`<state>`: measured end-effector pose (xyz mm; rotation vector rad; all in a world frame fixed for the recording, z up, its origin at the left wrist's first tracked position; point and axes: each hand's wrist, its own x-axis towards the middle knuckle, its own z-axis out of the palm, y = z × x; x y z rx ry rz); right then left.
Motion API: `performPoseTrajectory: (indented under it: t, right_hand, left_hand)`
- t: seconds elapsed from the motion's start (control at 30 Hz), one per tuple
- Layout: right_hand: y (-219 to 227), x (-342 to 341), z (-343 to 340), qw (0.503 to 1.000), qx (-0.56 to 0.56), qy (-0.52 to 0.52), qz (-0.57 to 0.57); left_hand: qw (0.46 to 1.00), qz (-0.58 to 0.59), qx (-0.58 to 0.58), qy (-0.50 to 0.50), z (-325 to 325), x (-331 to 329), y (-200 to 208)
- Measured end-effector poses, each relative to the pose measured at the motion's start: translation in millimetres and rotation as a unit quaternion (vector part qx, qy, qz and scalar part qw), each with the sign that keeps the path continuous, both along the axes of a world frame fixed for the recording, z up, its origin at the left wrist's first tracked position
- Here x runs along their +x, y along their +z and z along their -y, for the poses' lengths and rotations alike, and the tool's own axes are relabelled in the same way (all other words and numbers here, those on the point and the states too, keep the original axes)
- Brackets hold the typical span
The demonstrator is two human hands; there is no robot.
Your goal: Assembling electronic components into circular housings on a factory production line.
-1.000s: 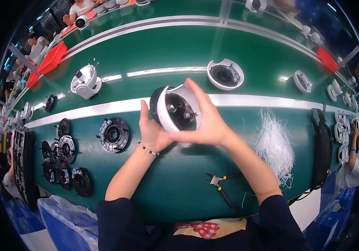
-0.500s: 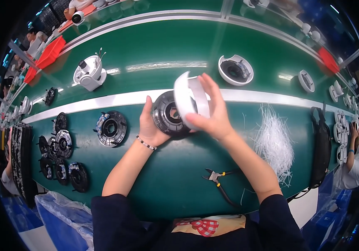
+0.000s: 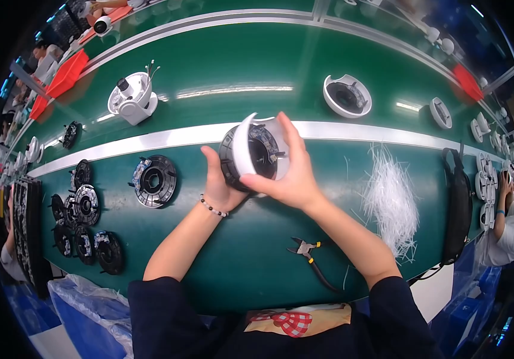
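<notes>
My left hand (image 3: pixel 220 184) is closed around a round black plastic disc (image 3: pixel 228 157), its thumb raised along the near-left edge. My right hand (image 3: pixel 293 176) grips a white curved shell (image 3: pixel 243 152) between thumb and fingers. The shell stands tilted across the front of the disc, and the two overlap. Black parts with a small circuit board (image 3: pixel 260 134) show within the shell's opening. Whether shell and disc are joined cannot be seen. Black-handled cutting pliers (image 3: pixel 308 254) lie with jaws apart below my right forearm.
Several black discs with circuit boards (image 3: pixel 86 204) lie at left, one larger-looking disc (image 3: pixel 155 181) nearer. White plastic strips (image 3: pixel 391 206) form a pile at right beside a black bag (image 3: pixel 457 209). Beyond a metal strip (image 3: pixel 179 139) stand a white camera housing (image 3: pixel 132 99) and a white bowl-shaped shell (image 3: pixel 348 96).
My right hand has brought the white shell left and down over the disc, turning it so dark parts and a board show in its opening. The left hand keeps hold of the disc.
</notes>
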<state>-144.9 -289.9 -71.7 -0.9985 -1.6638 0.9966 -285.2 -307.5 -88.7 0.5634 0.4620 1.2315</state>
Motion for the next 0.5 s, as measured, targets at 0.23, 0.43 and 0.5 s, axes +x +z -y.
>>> performPoseTrajectory:
  t: [0.23,0.43,0.5]
  right_hand:
    - [10.6,-1.5,1.3,0.990,0.085,0.003,0.112]
    - [10.9,-0.5,-1.7,0.973,0.161,0.020,0.165]
    - [12.9,-0.9,-2.3,0.962,0.192,0.032,0.192]
  left_hand:
    - [0.999,0.015,-0.036,0.027,-2.0,-0.5,-3.7]
    - [0.996,0.067,-0.065,0.003,-7.5,-2.1,0.8]
    - [0.993,0.105,-0.055,-0.023,-9.8,-2.6,-2.7]
